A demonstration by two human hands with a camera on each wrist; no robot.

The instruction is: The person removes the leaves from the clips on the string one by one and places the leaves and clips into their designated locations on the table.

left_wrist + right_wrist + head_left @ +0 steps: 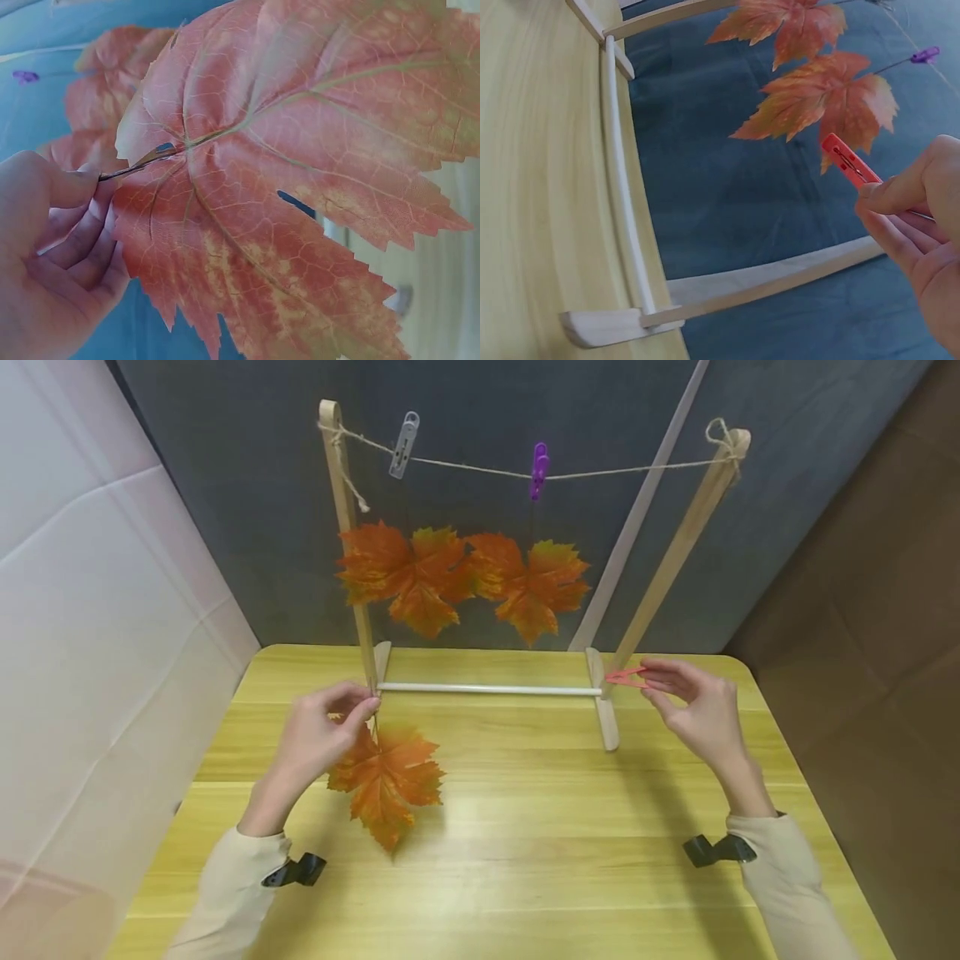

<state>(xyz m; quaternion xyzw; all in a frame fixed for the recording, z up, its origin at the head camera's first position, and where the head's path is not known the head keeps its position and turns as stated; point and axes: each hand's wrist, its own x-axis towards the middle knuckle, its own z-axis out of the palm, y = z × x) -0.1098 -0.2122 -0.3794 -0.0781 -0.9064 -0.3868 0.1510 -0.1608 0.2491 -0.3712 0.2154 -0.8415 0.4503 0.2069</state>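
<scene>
My left hand (318, 731) pinches the thin stem of an orange artificial maple leaf (390, 777), whose blade hangs over the table below my fingers. The left wrist view shows this leaf (285, 150) up close, its stem between thumb and fingertips. In my right hand (697, 706), thumb and fingers hold a red clothespin (626, 677) by its handle end, near the foot of the right post. Two more maple leaves (412, 577) hang from a string (472, 467), one under a clear grey clothespin (404, 445), the other under a purple clothespin (539, 471).
The string runs between a left wooden post (347, 510) and a right wooden post (678, 547), knotted at both tops. A white rod (487, 689) joins their feet across the back of the wooden table (525, 827). Behind stands a dark grey backdrop (480, 402).
</scene>
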